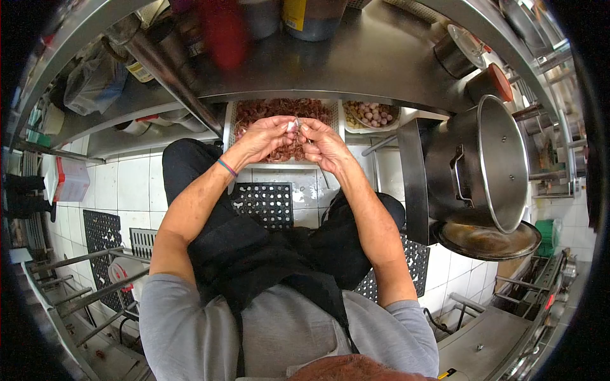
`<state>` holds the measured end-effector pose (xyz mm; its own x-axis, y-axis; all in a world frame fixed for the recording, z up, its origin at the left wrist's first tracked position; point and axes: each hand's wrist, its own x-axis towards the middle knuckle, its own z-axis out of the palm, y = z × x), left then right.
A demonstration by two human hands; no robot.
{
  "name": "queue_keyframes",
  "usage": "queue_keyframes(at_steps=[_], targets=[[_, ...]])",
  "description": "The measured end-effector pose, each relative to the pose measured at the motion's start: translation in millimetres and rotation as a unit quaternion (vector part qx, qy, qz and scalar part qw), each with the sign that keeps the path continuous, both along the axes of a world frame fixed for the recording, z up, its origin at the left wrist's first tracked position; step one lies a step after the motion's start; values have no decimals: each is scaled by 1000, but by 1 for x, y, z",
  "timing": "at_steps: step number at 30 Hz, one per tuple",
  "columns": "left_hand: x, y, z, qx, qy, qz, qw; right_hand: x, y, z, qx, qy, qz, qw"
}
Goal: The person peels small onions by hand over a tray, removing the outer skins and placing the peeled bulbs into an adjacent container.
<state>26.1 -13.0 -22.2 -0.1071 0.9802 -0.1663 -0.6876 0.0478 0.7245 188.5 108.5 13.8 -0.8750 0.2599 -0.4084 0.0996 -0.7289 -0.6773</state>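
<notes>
Above the near side of a white crate (229,130), my two hands meet at the fingertips. My left hand (265,137) is closed, pinching a small pinkish-white shallot (292,126). Closed right against it, my right hand (325,145) grips what looks like a small knife (298,121), with a thin grey edge showing at the shallot; the fingers hide most of it. Reddish-brown papery skins (289,152) fill the crate under both hands. To its right, a white container (370,129) holds pale, peeled shallots (376,115).
A steel counter (375,63) spans the space ahead, over the crate's far side. On the right, a large steel pot (473,162) lies tipped on its side, beside a round dark lid (489,241). Black perforated mats (262,204) cover parts of the white tiled floor.
</notes>
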Motion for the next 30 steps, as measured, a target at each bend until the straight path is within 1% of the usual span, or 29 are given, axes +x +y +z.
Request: queue_keyframes(at_steps=[4, 8, 10, 13, 16, 19, 22, 25, 30], targets=[[3, 3, 4, -16, 8, 8, 1000, -2, 1, -7, 13, 0, -11, 1000], [-1, 5, -11, -16, 10, 17, 1000, -4, 1, -4, 43, -45, -51, 997], [-2, 4, -10, -9, 3, 16, 1000, -5, 3, -7, 51, -64, -73, 994], [-1, 2, -2, -7, -10, 18, 1000, -5, 8, -12, 58, -65, -67, 994], [0, 1, 5, -29, -17, 27, 999, -8, 0, -17, 159, -137, -106, 972], [1, 1, 4, -39, -25, 38, 998, -13, -6, -20, 261, -198, -141, 934], [-1, 1, 2, -38, -22, 41, 998, -11, -2, -24, 250, -180, -122, 944], [-1, 1, 1, -34, -11, 43, 998, -10, -3, -19, 262, -181, -96, 943], [-1, 2, -2, -43, -6, 61, 997, -9, -18, -2, 268, -116, -46, 955]])
